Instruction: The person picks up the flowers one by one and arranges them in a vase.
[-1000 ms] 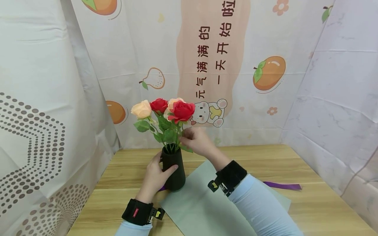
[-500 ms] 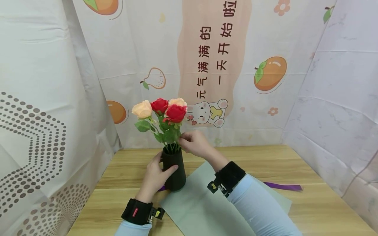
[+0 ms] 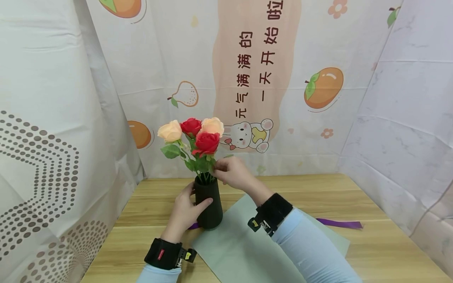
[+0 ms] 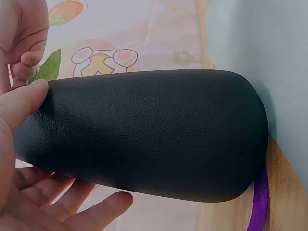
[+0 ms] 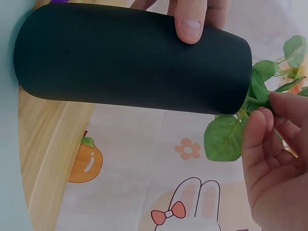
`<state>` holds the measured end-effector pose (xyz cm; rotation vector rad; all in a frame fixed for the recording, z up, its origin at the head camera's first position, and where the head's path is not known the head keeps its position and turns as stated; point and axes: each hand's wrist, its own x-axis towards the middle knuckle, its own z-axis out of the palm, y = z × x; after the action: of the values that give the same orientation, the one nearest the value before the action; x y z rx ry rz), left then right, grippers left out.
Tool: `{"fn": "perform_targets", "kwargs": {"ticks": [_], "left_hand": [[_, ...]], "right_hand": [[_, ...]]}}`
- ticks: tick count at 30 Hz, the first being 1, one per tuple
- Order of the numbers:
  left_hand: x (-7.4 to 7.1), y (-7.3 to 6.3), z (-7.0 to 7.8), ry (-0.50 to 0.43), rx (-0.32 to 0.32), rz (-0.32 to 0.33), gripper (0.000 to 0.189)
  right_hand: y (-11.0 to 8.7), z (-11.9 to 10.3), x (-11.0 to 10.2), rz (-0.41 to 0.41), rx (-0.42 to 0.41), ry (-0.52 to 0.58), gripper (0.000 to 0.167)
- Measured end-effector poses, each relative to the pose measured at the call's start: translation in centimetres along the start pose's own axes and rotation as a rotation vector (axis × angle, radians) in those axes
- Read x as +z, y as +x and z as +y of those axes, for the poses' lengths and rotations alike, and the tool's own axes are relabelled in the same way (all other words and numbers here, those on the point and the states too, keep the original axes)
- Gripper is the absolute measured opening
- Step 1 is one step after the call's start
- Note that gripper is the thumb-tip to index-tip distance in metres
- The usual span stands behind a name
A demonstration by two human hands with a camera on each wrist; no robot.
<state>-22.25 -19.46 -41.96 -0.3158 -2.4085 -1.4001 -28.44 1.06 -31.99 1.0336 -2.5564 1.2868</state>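
Observation:
A black vase (image 3: pixel 209 208) stands upright on the table, its base by the green sheet's left corner. My left hand (image 3: pixel 185 210) grips it from the left, thumb across its front; in the left wrist view the fingers (image 4: pixel 96 211) curve below the vase (image 4: pixel 154 134). Several roses fan out of its mouth: a red rose (image 3: pixel 207 142) in front, another red rose (image 3: pixel 191 126) behind, and peach roses (image 3: pixel 170 131) to the sides. My right hand (image 3: pixel 233 171) pinches the front red rose's leafy stem just above the rim. A leaf (image 5: pixel 224 138) hangs below those fingertips in the right wrist view.
A sage-green sheet (image 3: pixel 255 243) lies under my right forearm. A purple ribbon (image 3: pixel 339 223) pokes out at its right, with a purple piece (image 4: pixel 260 202) behind the vase base. Printed cloth (image 3: pixel 301 129) hangs behind the wooden table (image 3: pixel 141 220).
The front red rose has shifted left and slightly down, uncovering the peach rose behind it. My right hand has moved slightly left with the stem. My left hand keeps its hold on the vase.

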Motion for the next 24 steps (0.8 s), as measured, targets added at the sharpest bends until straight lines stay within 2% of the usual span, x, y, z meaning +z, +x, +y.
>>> {"fn": "perform_targets", "kwargs": {"ticks": [8, 16, 21, 24], "left_hand": [[0.17, -0.02, -0.01, 0.004, 0.005, 0.003, 0.071], [0.22, 0.04, 0.15, 0.001, 0.036, 0.011, 0.072], [0.13, 0.04, 0.16, 0.001, 0.046, 0.013, 0.070], [0.08, 0.00, 0.14, -0.003, 0.039, 0.012, 0.070]], "right_hand": [[0.42, 0.06, 0.86, -0.026, -0.050, -0.113, 0.016], [0.50, 0.18, 0.77, 0.011, -0.053, -0.100, 0.011], [0.63, 0.01, 0.59, 0.005, -0.022, -0.114, 0.011], [0.69, -0.19, 0.63, -0.009, -0.031, -0.154, 0.012]]}}
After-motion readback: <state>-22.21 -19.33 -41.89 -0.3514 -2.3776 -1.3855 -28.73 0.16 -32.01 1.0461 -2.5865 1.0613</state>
